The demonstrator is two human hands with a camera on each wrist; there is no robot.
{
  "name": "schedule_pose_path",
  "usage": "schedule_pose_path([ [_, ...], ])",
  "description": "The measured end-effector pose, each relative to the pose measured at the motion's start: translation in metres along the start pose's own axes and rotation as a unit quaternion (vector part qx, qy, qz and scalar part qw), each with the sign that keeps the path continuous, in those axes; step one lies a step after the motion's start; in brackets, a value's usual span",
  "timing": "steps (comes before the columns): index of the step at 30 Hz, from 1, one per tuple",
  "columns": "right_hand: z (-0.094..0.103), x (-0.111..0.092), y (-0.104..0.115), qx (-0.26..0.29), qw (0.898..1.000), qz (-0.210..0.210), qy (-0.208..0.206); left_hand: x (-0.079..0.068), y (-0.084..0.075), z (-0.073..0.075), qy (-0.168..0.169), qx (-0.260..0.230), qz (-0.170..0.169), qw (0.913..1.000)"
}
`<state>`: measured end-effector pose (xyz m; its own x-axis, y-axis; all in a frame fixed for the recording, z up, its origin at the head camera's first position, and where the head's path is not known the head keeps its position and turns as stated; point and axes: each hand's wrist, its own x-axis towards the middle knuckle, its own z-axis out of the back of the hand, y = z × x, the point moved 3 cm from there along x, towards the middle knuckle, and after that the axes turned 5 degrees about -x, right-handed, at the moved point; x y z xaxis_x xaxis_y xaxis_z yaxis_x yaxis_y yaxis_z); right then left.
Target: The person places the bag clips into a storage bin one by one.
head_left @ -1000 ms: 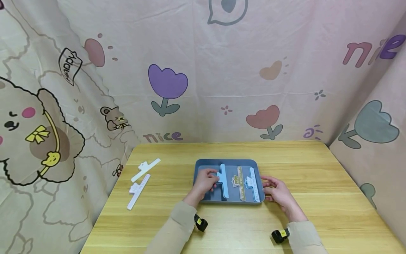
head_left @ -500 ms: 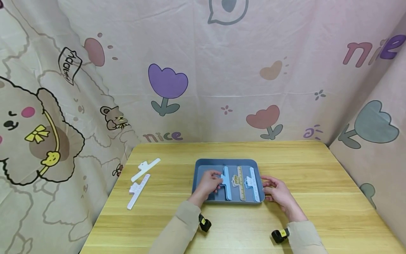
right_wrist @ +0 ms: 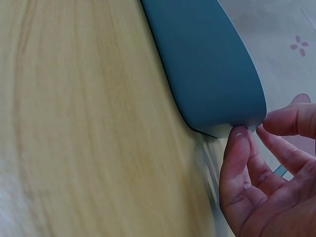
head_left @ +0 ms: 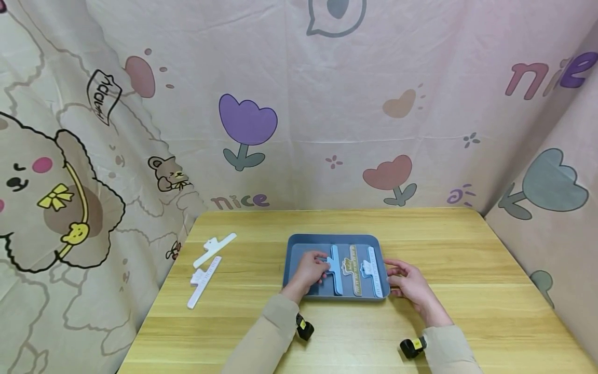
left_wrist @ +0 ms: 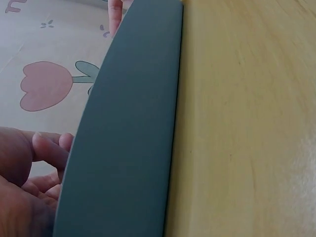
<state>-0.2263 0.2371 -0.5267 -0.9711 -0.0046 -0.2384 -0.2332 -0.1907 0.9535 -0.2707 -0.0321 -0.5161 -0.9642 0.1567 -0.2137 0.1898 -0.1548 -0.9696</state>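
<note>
In the head view, a blue-grey tray [head_left: 299, 297] lies on the wooden table. My left hand [head_left: 309, 272] reaches over its near wall and pinches the tab of a light blue long clip [head_left: 337, 280], low in the tray. To the right of that clip lie a clear clip with gold [head_left: 357, 283] and a white-and-blue ruler clip [head_left: 376, 280], roughly parallel. My right hand [head_left: 412, 284] has its fingertips against the tray's outer right end, seen close in the right wrist view. In the left wrist view the tray wall hides the fingertips of the left hand and the clip.
Left of the tray, a white clip [head_left: 215, 250] and a pale lilac ruler clip [head_left: 204, 283] lie slanted on the table [head_left: 467, 270]. Behind the table hangs a printed curtain [head_left: 308, 171], and more of it closes in both sides.
The left hand has moved right with the light blue clip, bringing it lower in the tray and closer to the gold one. The right hand and tray stay where they were.
</note>
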Motion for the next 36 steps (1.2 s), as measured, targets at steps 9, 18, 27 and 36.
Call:
schedule_pose_path([
  [9,-0.001,0.000,0.001,0.001,1.000,0.003,0.003,0.001,0.003,0.000,0.038,0.034,0.005,0.9987],
  [18,-0.001,-0.001,0.002,0.002,1.000,0.001,0.000,0.000,0.001,0.003,0.066,0.061,0.008,0.9959],
  [27,-0.001,-0.001,0.002,0.002,1.000,0.000,-0.001,-0.006,-0.003,0.013,0.038,0.036,-0.001,0.9986],
  [36,-0.001,0.000,0.000,0.003,1.000,-0.002,0.001,-0.015,-0.010,0.042,-0.012,-0.002,-0.025,0.9996],
])
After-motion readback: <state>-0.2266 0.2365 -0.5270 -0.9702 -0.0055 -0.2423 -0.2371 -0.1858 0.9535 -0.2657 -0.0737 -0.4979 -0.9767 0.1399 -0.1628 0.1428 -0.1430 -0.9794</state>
